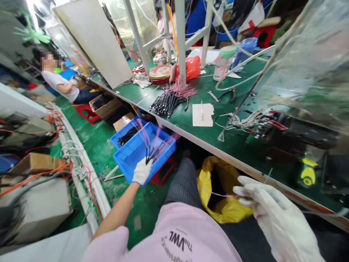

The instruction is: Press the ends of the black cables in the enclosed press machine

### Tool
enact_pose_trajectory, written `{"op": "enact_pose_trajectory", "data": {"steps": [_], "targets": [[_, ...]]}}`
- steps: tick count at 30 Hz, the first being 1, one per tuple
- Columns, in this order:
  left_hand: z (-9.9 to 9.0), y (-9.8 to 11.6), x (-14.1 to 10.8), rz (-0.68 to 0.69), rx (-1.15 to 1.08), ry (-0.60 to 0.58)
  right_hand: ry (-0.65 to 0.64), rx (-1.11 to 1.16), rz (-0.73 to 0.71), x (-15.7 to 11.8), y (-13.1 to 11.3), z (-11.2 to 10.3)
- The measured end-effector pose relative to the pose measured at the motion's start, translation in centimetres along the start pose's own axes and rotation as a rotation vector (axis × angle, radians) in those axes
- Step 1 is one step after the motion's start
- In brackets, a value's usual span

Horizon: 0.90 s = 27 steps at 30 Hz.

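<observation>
My left hand, in a white glove, is closed on a few black-sleeved wires with pink ends, over a blue bin. More such wires show in the bin beyond it. My right hand, also gloved, is at the lower right near a yellow bag, its fingertips pinching a thin pink wire. On the green table lies a pile of black and pink wires.
A torn card, a wrench, pliers and a yellow-green tool lie on the table. A plastic sheet hangs at the right. A seated person is at the left.
</observation>
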<state>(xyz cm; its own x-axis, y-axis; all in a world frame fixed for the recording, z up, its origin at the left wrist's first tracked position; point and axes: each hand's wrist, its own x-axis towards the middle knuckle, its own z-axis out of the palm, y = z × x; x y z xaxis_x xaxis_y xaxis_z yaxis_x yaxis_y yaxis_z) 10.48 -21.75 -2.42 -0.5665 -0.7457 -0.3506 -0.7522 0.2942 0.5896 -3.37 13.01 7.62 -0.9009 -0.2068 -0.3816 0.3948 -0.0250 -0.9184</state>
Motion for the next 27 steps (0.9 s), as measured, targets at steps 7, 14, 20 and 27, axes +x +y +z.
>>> {"op": "enact_pose_trajectory", "data": {"steps": [7, 14, 20, 27], "targets": [[-2.6, -1.5, 2.7, -0.007, 0.332, 0.009, 0.005, 0.015, 0.056, -0.9, 1.7, 1.2], [5.1, 8.2, -3.8, 0.753, 0.219, -0.43, -0.045, 0.085, 0.038, -0.4, 1.6, 3.4], [11.2, 14.1, -10.2, 0.88, -0.16, -0.877, -0.002, 0.252, 0.007, 0.1, 1.3, 2.7], [13.3, 15.5, -12.8, 0.32, -0.719, -1.1, 0.147, 0.116, -0.068, 0.9, 1.1, -1.1]]}}
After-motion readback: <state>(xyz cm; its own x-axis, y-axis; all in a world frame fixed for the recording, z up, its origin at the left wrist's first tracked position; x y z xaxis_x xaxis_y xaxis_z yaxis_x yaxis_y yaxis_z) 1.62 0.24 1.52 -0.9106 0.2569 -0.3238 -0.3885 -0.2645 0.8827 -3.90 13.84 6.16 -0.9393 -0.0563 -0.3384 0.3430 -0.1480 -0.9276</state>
